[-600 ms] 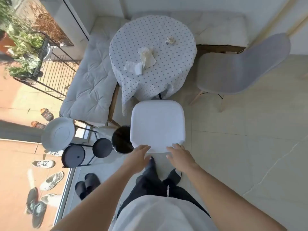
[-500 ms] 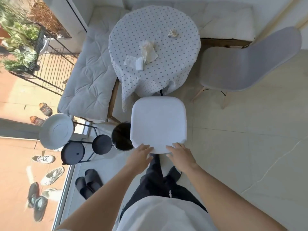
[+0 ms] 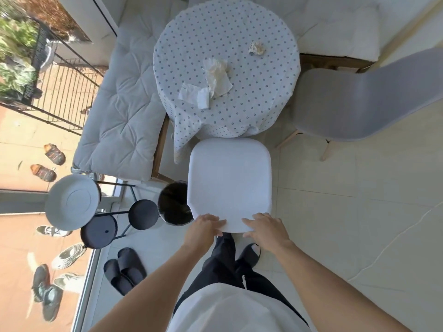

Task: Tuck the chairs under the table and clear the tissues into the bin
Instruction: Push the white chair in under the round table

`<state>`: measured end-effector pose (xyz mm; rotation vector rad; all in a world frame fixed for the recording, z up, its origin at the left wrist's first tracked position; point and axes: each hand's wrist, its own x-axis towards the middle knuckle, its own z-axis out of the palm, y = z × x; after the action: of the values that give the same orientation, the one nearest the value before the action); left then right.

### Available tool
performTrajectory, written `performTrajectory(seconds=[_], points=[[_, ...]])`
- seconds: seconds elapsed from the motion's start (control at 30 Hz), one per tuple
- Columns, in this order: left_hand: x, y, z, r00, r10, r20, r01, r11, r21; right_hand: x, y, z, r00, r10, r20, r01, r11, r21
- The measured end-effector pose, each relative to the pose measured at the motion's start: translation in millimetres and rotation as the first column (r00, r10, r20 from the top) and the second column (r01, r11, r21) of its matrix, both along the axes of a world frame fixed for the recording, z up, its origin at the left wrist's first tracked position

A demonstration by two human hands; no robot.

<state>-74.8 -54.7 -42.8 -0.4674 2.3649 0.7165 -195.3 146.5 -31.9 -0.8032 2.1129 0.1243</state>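
Both my hands rest on the near edge of the white chair (image 3: 229, 183): my left hand (image 3: 202, 230) and right hand (image 3: 265, 227) lie mostly flat, fingers spread over the rim rather than curled round it, so I am pressing on the chair, not gripping it. Its far edge sits right at the hanging cloth of the table (image 3: 225, 44), not yet under it. To do this well I should push level and evenly with both palms, straight toward the table's middle, so the chair does not swing left into the bin (image 3: 173, 203), which stands just beside its near left corner. I should watch the cloth's drooping fold, since the chair could snag it and drag the tissues (image 3: 212, 83) off the top. I cannot see the chair's legs or the table's base from here, so I would go slowly and stop at any resistance. The grey chair (image 3: 354, 97) on the right stands apart from the table, not tucked in. A crumpled tissue (image 3: 257, 47) lies farther back on the table, apart from the others.
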Motion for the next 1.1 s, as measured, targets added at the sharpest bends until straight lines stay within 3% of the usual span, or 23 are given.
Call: performTrajectory(seconds=[0.9, 1.1], points=[[-179.7, -132.2, -10.9, 0.978, 0.138, -0.157, -0.149, 0.987, -0.066, -149.6, -138.5, -15.0, 0.935, -0.346, -0.084, 0.340, 0.937, -0.079], [-195.3, -137.8, -13.7, 0.975, 0.189, -0.119, -0.198, 0.977, -0.073, -165.6, -145.5, -17.1, 0.921, -0.386, -0.051, 0.384, 0.922, -0.044]])
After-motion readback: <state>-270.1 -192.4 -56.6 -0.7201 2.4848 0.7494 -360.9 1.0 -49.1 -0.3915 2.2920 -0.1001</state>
